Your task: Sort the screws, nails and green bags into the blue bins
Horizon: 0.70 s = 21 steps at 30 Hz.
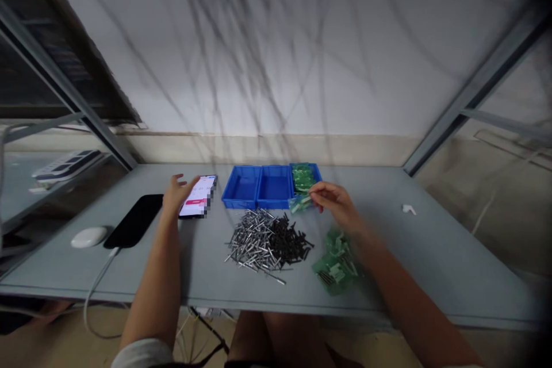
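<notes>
My left hand (176, 195) is at the left edge of a lit phone (199, 195) lying on the table, its fingers spread and its thumb reaching over the upper part of the screen. My right hand (335, 201) pinches a small green plastic bag (301, 203) at the front of the right blue bin (318, 173). More green bags (302, 175) fill that bin. Below my right hand, several green bags (336, 264) with small metal and white pieces inside lie in a heap. A pile of silver metal pins (252, 241) meets a pile of black pins (288, 241) in front of the bins.
Two further blue bins, the left one (242, 184) and the middle one (276, 185), stand beside the right one. A black phone (135, 221) with a white cable (91, 290) and a white earbud case (89, 237) lie at left. One white earbud (408, 209) lies right.
</notes>
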Each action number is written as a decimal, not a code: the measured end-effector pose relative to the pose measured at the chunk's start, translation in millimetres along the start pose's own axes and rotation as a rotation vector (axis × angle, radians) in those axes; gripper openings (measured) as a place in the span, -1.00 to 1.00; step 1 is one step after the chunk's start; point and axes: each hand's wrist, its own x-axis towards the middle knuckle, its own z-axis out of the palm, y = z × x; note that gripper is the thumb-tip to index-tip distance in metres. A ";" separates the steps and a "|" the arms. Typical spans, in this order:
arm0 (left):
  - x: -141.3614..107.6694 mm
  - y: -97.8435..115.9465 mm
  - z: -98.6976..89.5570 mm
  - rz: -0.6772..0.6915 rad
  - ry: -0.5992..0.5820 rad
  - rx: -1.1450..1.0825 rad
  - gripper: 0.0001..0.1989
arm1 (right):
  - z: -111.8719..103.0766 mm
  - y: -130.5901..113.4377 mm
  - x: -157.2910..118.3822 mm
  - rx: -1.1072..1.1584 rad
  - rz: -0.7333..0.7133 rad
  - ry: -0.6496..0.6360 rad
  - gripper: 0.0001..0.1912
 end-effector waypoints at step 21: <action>-174.1 101.7 50.2 0.377 -0.881 -0.759 -0.53 | 29.8 6.9 -9.1 -0.027 0.058 0.110 -0.62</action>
